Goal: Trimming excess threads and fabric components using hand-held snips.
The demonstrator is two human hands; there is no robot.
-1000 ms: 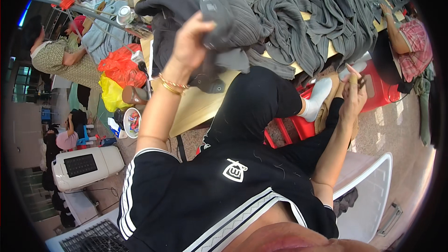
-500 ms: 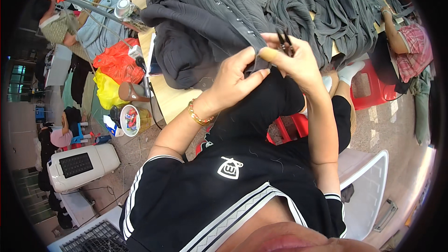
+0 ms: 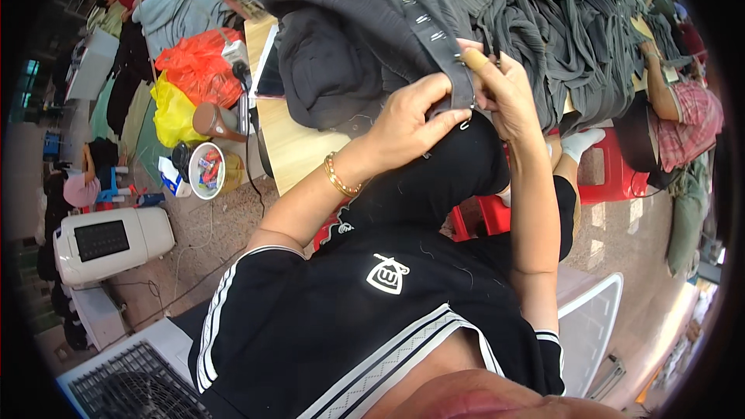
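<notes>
A dark grey ribbed garment hangs from the table toward my lap, its front band running down between my hands with light marks along it. My left hand pinches the lower end of that band between thumb and fingers. My right hand, a yellowish cover on its thumb, touches the band's right edge. Black thread snips are tucked in the right hand, their two points sticking up past the fingers; the hand hides the rest. Several loose threads lie on my dark clothes.
More grey garments heap the table. Left of it are a red plastic bag, a yellow bag, a brown cup and a tub of wrapped pieces. At right, a person in a checked shirt sits near red stools.
The view has shifted a little. The band's end now hangs straighter between my hands, showing more of its marked face. My right fingers have moved along its edge, and the snips' points appear closer together.
</notes>
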